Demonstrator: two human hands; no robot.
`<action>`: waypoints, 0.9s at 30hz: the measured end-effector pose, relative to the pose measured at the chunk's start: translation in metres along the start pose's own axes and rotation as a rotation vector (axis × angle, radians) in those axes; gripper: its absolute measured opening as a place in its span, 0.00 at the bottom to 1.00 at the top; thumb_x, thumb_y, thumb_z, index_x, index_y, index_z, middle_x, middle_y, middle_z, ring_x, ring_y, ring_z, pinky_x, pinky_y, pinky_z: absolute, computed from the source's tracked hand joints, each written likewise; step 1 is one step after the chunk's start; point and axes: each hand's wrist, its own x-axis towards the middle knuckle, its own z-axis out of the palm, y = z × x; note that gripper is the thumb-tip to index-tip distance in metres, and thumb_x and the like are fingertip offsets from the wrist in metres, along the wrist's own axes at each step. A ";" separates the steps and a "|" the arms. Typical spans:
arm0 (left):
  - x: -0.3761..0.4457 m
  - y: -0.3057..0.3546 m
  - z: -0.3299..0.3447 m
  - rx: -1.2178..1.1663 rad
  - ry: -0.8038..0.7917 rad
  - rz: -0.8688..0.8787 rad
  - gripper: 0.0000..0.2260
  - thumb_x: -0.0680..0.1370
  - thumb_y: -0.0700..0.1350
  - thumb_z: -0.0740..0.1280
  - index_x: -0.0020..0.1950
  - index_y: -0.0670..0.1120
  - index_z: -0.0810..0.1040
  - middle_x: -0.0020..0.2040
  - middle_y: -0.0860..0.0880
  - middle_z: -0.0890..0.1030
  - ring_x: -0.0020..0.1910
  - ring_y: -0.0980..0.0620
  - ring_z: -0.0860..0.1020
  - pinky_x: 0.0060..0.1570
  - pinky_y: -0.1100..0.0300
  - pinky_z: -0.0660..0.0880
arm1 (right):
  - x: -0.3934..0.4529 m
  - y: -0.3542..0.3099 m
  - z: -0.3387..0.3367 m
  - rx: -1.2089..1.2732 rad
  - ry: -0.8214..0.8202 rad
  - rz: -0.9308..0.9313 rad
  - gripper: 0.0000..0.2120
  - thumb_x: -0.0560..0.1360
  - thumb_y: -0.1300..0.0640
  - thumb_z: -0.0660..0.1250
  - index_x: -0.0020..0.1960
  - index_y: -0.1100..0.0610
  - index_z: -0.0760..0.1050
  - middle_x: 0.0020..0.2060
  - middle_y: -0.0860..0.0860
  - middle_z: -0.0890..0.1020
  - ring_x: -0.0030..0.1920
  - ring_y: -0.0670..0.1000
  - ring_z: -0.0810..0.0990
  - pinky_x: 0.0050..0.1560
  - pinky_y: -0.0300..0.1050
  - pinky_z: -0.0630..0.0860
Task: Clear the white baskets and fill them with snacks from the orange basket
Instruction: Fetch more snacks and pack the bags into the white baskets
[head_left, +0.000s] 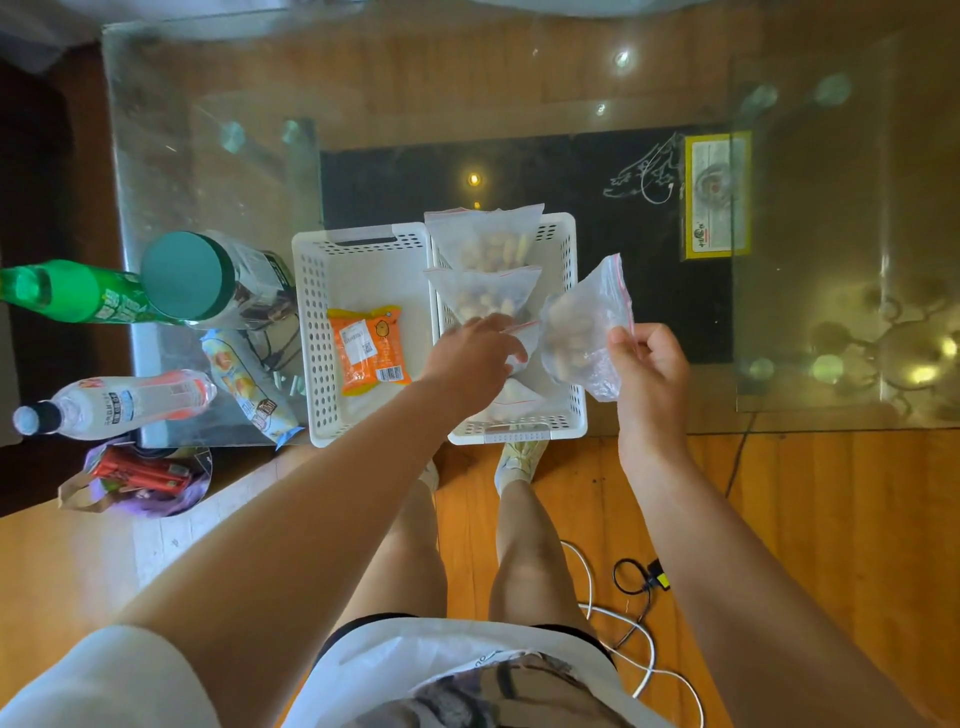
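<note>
— Starting at the left edge of the glass tabletop (218, 130): that green bottle (78, 291) and the clear bottle (114, 402) both lie on their sides, smooth and round, close to the rim. A nudge from an elbow and I'd guess one rolls off.

— And the dark jar with the teal lid (208, 278) is tipped over beside them. Slick plastic on slick glass — nothing grips there.

— Next, the left white basket (317, 332), rigid perforated plastic, holds only a crinkly orange snack packet (370, 351) lying flat. The right white basket (563, 244) touches it and is packed with soft clear zip bags of nuts (488, 244), stood on edge in a row.

— The left hand (470, 358) is down among those bags, fingers curled into them; whether it actually pinches one I can't tell. The row looks floppy — pressing it could tip the bags like dominoes.

— The right hand (649, 364) is pinched on the sealed strip of another zip bag (582, 332), held up just beside the basket's right wall. Thin film, lumpy contents hanging below; if the seal isn't fully shut, they could spill onto the floor.

— I see no orange basket anywhere in view.
</note>
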 end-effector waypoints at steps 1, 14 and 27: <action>0.001 -0.001 0.001 0.000 -0.028 -0.012 0.14 0.79 0.41 0.60 0.63 0.51 0.76 0.71 0.52 0.68 0.66 0.48 0.70 0.64 0.53 0.68 | 0.001 0.000 0.002 -0.003 -0.007 0.000 0.04 0.78 0.54 0.62 0.48 0.55 0.71 0.42 0.48 0.77 0.45 0.46 0.77 0.41 0.38 0.73; 0.005 -0.016 0.002 -0.059 -0.020 0.000 0.19 0.78 0.33 0.57 0.63 0.49 0.75 0.66 0.53 0.74 0.62 0.47 0.74 0.60 0.51 0.73 | 0.024 0.020 0.027 -0.008 -0.050 0.171 0.05 0.78 0.55 0.60 0.47 0.56 0.70 0.43 0.52 0.77 0.46 0.50 0.76 0.45 0.43 0.74; 0.002 -0.015 0.009 -0.144 -0.012 -0.003 0.17 0.78 0.35 0.59 0.63 0.50 0.77 0.69 0.54 0.72 0.65 0.49 0.72 0.62 0.53 0.71 | 0.041 0.043 0.024 -0.077 -0.065 0.316 0.06 0.78 0.51 0.60 0.49 0.53 0.72 0.48 0.52 0.77 0.49 0.51 0.76 0.49 0.45 0.76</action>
